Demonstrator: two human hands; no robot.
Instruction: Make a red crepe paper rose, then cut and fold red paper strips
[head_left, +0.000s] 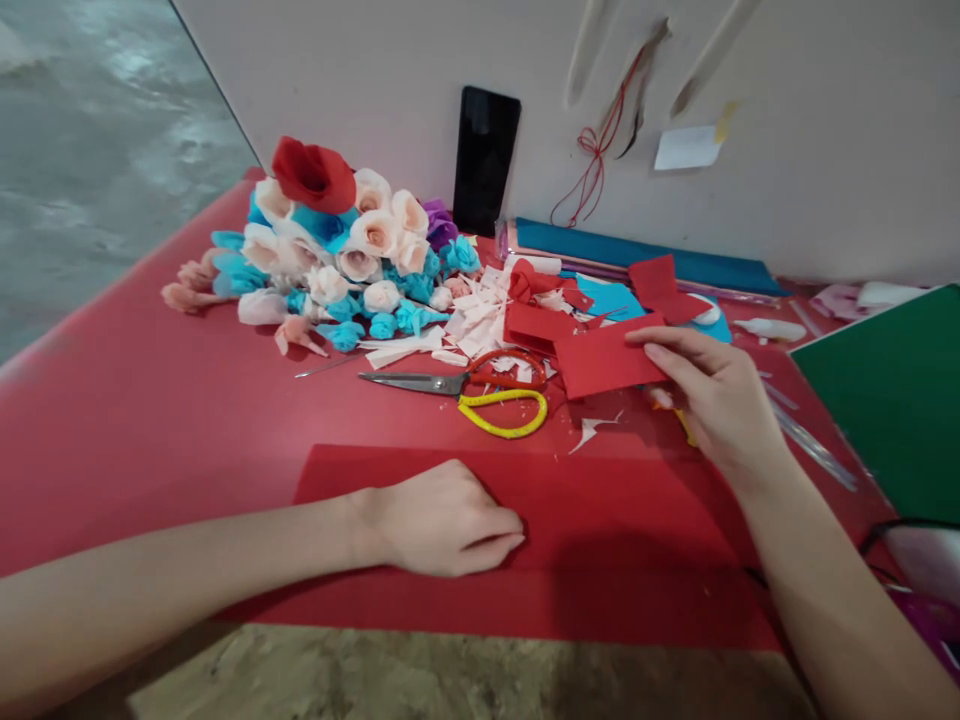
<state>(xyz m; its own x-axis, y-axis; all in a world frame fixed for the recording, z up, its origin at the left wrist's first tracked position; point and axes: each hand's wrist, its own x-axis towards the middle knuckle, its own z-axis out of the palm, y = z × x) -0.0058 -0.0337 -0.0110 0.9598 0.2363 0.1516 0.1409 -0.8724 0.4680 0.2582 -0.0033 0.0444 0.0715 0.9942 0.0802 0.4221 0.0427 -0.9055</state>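
My right hand pinches the right edge of a small red paper rectangle between thumb and fingers. It holds this piece over the pile of scraps. Curled into a fist, my left hand rests on a large red paper sheet near the table's front edge, with nothing showing out of its fingers. Between the hands and the pile lie scissors with one orange and one yellow handle, blades pointing left. More red paper pieces lie just beyond my right hand.
Paper flowers in several colours are heaped at the back left, beside pale paper scraps. A black phone leans on the wall. A blue roll lies along the back, and a green board stands at right.
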